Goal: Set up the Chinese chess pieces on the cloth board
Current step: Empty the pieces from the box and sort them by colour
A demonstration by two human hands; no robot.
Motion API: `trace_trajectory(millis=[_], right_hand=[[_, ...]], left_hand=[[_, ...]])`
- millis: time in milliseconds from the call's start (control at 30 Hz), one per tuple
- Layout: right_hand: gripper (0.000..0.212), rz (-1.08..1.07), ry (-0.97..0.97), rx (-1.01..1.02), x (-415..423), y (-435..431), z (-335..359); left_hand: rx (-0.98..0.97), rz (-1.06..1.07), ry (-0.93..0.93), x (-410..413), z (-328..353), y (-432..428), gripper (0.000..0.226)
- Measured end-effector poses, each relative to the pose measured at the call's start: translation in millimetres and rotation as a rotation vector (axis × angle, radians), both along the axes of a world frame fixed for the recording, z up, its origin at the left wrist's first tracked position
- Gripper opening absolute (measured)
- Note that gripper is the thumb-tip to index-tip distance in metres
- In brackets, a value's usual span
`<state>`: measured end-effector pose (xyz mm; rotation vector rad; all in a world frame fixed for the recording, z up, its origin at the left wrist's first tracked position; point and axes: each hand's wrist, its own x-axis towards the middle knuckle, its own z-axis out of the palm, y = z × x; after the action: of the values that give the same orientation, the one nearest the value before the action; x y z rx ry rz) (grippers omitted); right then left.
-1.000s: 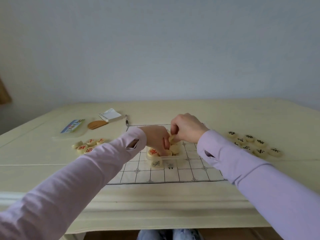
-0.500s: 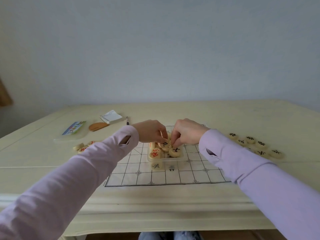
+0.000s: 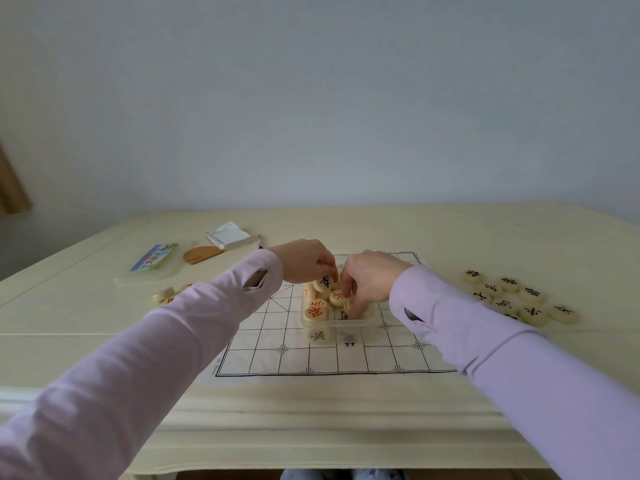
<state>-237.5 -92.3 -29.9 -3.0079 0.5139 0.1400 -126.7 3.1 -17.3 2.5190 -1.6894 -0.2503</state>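
Note:
A white cloth board (image 3: 294, 355) with a black grid lies on the table. A clear plastic box (image 3: 337, 322) stands on its middle, holding several round cream chess pieces with red or black characters. My left hand (image 3: 304, 259) pinches a black-character piece (image 3: 323, 283) just above the box. My right hand (image 3: 369, 282) reaches down into the box, its fingertips pinching a piece (image 3: 347, 304) that is mostly hidden. A pile of black-marked pieces (image 3: 519, 299) lies right of the board. A few red-marked pieces (image 3: 166, 295) lie left of it, partly behind my left sleeve.
At the back left lie a clear lid with a coloured label (image 3: 154, 259), a brown wooden disc (image 3: 201, 253), a small spiral notepad (image 3: 227, 235) and a pen (image 3: 259, 241). The table's front edge (image 3: 311, 420) runs close below the board.
My left hand has lifted out of the box with a black-marked piece. My right hand has dipped deeper into the box. The view has shifted slightly.

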Motion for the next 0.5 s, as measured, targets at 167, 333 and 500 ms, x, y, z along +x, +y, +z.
trace_trajectory(millis=[167, 333, 500], right_hand=[[0.041, -0.027, -0.157, -0.016, 3.5, -0.4, 6.2], [0.031, -0.118, -0.312, 0.004, 5.0, -6.4, 14.7], [0.029, -0.153, -0.311, 0.078, 7.7, -12.4, 17.8]], left_hand=[[-0.013, 0.019, -0.064, 5.3, 1.9, 1.6, 0.024], [0.018, 0.013, -0.011, 4.3, 6.6, -4.2, 0.024], [-0.062, 0.006, -0.115, 8.1, 1.1, -18.0, 0.019]])
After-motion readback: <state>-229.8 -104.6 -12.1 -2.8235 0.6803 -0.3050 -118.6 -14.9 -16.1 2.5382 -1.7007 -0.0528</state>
